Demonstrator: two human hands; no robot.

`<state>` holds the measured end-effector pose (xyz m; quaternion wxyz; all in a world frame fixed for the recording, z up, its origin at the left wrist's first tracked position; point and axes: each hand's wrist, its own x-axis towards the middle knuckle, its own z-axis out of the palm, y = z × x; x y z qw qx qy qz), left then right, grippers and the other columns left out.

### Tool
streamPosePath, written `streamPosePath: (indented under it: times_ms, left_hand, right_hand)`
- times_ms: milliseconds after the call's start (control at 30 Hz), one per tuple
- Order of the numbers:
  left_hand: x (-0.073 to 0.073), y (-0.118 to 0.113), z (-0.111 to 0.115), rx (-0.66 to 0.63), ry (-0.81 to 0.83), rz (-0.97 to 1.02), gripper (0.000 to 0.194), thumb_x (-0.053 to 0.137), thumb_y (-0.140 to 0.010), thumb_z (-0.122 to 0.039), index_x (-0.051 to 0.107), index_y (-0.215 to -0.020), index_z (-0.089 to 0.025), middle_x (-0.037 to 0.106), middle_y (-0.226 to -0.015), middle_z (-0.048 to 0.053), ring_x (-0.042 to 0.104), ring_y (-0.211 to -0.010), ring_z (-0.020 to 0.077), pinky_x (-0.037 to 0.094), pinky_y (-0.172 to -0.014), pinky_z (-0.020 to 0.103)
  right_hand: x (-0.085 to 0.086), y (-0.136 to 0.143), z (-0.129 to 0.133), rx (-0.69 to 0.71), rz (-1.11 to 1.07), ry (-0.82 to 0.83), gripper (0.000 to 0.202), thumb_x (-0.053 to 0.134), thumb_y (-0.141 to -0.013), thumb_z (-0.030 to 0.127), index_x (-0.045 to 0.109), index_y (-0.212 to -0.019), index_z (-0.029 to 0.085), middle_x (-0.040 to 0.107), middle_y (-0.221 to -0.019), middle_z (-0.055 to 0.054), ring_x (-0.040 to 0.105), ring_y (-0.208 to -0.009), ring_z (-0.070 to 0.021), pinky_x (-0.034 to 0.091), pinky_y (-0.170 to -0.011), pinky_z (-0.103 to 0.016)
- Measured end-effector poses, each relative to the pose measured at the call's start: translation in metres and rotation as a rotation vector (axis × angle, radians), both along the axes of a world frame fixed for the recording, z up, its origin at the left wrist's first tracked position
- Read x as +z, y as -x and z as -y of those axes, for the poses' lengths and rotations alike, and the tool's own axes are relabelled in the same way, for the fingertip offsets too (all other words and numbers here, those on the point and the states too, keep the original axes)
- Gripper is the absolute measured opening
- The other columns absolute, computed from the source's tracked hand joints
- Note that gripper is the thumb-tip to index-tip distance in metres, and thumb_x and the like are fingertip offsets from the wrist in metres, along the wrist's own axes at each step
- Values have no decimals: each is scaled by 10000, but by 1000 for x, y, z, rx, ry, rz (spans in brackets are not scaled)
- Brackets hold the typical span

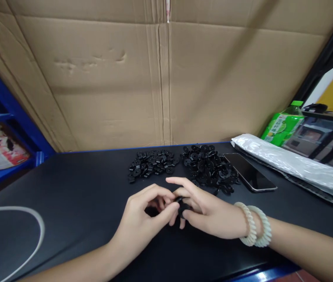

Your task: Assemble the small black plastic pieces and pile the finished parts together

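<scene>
The 2 hands meet over the front half of the black worktop (81, 188), a bit right of its middle. Between them is 1 small black part (183, 207). The right hand (209, 211) has its thumb and fingers closed on it, and the left hand (145, 211) pinches at its left side with thumb and fingers nearly shut. Fingers hide some of the part, so its full shape is hard to see. 2 pale coil bands (256, 225) go around the right wrist. Behind the hands, near the back edge, lie 2 piles of little black bits: the left pile (153, 163) and the right pile (210, 166), which has round ones. A phone (251, 172) lies just beside the right pile. Toward the back right corner is a silver bag (292, 164), with a green pack (282, 127) behind it.
</scene>
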<state>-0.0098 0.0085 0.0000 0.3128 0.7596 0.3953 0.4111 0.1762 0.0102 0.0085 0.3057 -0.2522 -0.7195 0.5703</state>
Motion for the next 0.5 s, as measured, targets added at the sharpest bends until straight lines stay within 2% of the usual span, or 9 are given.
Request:
streamPosePath:
  times_ms: [100,167,233,300,400,500]
  left_hand:
    - [3,2,-1,27,-22,-1,162,577,-850,-201,650,-706,-183,620,-630,-32,580,-576,96,462,-569,181]
    - [4,4,-1,67,-31,39,168,580,-849,-212,649,-698,-185,627,-656,-32,583,-600,93,460,-574,163]
    - [5,6,-3,74,-12,78,160,576,-849,-220,648,-710,-190,626,-668,-36,587,-615,92,466,-585,152]
    - [5,6,-4,57,2,95,154,568,-853,-220,646,-721,-197,614,-665,-40,582,-619,90,469,-593,147]
    - [4,5,-3,2,8,91,105,565,-856,-211,646,-790,-213,613,-729,-37,587,-652,94,481,-611,154]
    - [3,4,1,-65,14,67,92,558,-863,-207,644,-887,-232,627,-806,-22,608,-696,110,501,-637,181]
  right_hand:
    - [3,0,4,24,-39,69,703,423,-813,-32,167,-1406,247,475,-1197,-93,603,-989,-138,508,-879,-377]
    - [5,-1,3,21,-66,105,735,420,-818,-40,145,-1426,268,481,-1207,-90,615,-1018,-138,492,-925,-386]
    - [6,-3,1,0,-42,56,749,422,-817,-43,161,-1432,299,507,-1189,-74,636,-994,-137,507,-903,-368]
    - [8,-6,-2,-1,30,-66,731,450,-812,-29,217,-1421,301,544,-1147,-57,651,-930,-129,533,-842,-333]
    - [17,-15,-8,-4,183,-325,646,568,-787,53,334,-1365,223,592,-1076,-54,625,-819,-121,543,-737,-283]
    - [35,-34,-16,-76,425,-655,405,621,-752,90,539,-1141,167,635,-977,-48,584,-787,-138,513,-727,-287]
